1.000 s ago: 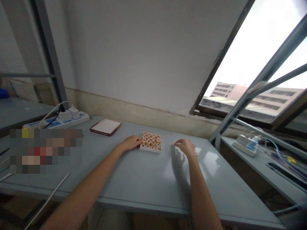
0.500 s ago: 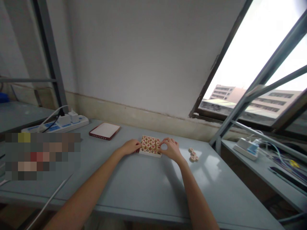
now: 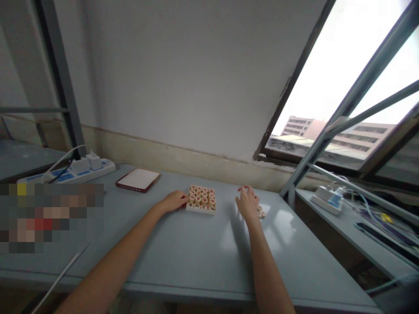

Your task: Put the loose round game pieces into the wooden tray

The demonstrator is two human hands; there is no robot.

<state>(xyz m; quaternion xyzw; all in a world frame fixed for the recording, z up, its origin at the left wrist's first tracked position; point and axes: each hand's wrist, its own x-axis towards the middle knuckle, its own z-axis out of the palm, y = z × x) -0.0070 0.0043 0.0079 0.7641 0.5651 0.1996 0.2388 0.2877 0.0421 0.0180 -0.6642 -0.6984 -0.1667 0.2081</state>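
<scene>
A shallow box (image 3: pixel 200 211) stands on the desk, filled with rows of round wooden Chinese chess pieces (image 3: pixel 202 196) marked in red and in a dark colour. My left hand (image 3: pixel 175 201) grips the box at its left edge, fingers together. Away to the right, my right hand (image 3: pixel 248 204) is above the desk with its fingers apart and nothing visible in them. Just beyond it lie a few loose chess pieces (image 3: pixel 261 213), partly hidden by this hand.
A dark red box lid (image 3: pixel 133 189) with a white inside lies back left. Behind it is a power strip (image 3: pixel 106 167) with plugs. The grey desk (image 3: pixel 190 257) meets a wall at the back. A side shelf at right bears another power strip (image 3: pixel 327 203), cables and a phone (image 3: pixel 386 242).
My right hand has left the right side of the box and moved right to the loose pieces, its fingers opening. My left hand stays at the box. The view has shifted slightly.
</scene>
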